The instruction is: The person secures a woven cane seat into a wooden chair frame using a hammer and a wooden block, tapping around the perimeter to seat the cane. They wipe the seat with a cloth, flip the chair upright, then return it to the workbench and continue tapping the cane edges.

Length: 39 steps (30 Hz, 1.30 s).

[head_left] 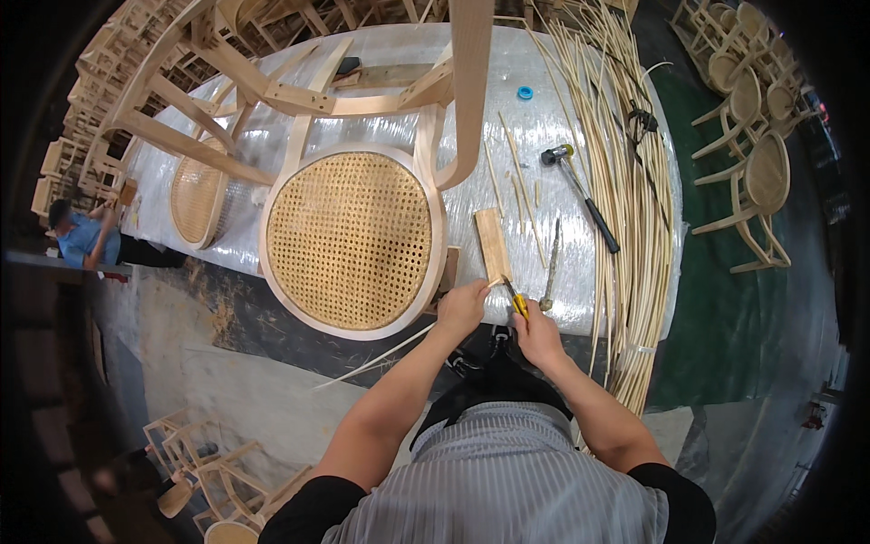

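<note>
My left hand point(462, 308) is closed on a thin pale cane strip point(379, 359), whose long tail slants down to the left. The strip's short end meets the near end of a small wooden board point(492, 240) on the table. In my right hand point(539, 335) is a yellow-handled utility knife point(518, 302), its blade at that same end of the board. Left of my hands lies a wooden chair frame with a round woven cane panel point(352, 240). Cut cane pieces point(517, 186) are scattered beyond the board.
A mallet point(584, 199) and a thin pointed tool point(552, 263) lie right of the board, beside a long bundle of cane rods point(625, 227). Farther back is a blue tape roll point(525, 92). Chairs point(766, 172) stand at right; a person point(86, 236) works at far left.
</note>
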### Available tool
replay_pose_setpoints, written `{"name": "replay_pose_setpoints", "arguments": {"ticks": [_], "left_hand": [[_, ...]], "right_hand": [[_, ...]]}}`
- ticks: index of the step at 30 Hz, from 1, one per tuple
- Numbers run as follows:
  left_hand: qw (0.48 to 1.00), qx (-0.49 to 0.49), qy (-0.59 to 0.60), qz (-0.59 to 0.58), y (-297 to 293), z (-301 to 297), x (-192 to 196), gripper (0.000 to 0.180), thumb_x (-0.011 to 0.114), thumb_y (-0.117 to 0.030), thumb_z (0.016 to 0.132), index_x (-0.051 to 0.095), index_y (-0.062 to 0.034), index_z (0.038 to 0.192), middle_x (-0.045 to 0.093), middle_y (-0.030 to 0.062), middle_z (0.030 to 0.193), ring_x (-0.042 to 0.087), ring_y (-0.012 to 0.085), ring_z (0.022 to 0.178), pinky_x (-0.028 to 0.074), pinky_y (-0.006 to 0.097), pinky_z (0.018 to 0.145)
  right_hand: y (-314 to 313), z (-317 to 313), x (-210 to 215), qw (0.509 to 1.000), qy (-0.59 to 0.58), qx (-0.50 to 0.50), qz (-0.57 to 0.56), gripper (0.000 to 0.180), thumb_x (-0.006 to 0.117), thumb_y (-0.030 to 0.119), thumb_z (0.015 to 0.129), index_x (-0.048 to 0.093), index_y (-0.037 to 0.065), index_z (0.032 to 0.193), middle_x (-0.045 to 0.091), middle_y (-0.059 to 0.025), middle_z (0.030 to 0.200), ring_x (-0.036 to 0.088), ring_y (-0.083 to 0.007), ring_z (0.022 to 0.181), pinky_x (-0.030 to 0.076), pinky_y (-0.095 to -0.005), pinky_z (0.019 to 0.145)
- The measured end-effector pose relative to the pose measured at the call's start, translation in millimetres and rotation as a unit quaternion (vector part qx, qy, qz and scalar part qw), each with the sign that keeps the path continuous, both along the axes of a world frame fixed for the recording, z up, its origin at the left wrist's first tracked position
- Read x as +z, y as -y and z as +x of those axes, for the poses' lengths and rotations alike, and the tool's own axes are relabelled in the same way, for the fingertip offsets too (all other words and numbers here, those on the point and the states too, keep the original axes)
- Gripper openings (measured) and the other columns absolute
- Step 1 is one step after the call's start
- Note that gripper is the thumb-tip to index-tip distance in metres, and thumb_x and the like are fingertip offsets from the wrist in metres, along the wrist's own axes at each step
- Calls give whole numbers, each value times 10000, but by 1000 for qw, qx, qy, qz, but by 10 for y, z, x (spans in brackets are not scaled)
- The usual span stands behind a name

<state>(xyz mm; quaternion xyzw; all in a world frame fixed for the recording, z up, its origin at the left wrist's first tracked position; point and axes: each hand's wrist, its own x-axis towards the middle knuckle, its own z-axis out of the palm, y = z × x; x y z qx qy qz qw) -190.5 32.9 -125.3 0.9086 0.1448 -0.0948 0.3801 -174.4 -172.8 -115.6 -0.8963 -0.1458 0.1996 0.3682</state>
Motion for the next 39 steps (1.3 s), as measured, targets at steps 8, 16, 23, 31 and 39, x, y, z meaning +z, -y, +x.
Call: {"name": "replay_pose_setpoints", "arguments": {"ticks": [8, 16, 23, 31, 39], "left_hand": [[1000, 27, -5, -4, 23, 6, -1, 256, 625, -320, 1048, 771, -143, 1161, 758, 225, 989, 729, 455, 954, 561, 553, 827], [999, 36, -8, -10, 25, 10, 42, 258, 631, -318, 1041, 786, -147, 1156, 757, 237, 983, 733, 460, 955, 568, 561, 825], [999, 48, 1, -14, 40, 0, 43, 255, 636, -316, 1036, 787, -152, 1159, 757, 237, 978, 733, 461, 950, 569, 561, 826], [999, 45, -5, -11, 29, -9, 22, 268, 630, -319, 1040, 785, -154, 1183, 759, 239, 995, 733, 464, 954, 572, 563, 835], [998, 51, 24, 20, 86, -30, -22, 229, 634, -284, 1031, 783, -134, 1118, 757, 216, 935, 737, 441, 911, 572, 560, 802]], "right_hand": [[-64, -23, -29, 1000, 10, 0, -26, 321, 605, 217, 1068, 534, 34, 1323, 702, -294, 880, 686, -540, 843, 503, -618, 727], [-53, -16, -33, 999, 24, 7, -20, 309, 599, 194, 1069, 528, 29, 1320, 695, -320, 882, 680, -557, 853, 499, -626, 727], [-51, 2, 6, 999, 16, 18, -28, 291, 593, 180, 1065, 531, 29, 1305, 694, -326, 913, 672, -565, 878, 501, -635, 752], [-80, 34, 66, 998, -11, 29, -60, 274, 584, 161, 1058, 523, 10, 1277, 696, -324, 949, 677, -552, 897, 515, -632, 781], [-85, 74, -81, 993, 25, 67, -95, 215, 582, 153, 1052, 482, -20, 1130, 666, -324, 780, 667, -558, 758, 504, -642, 678]]}}
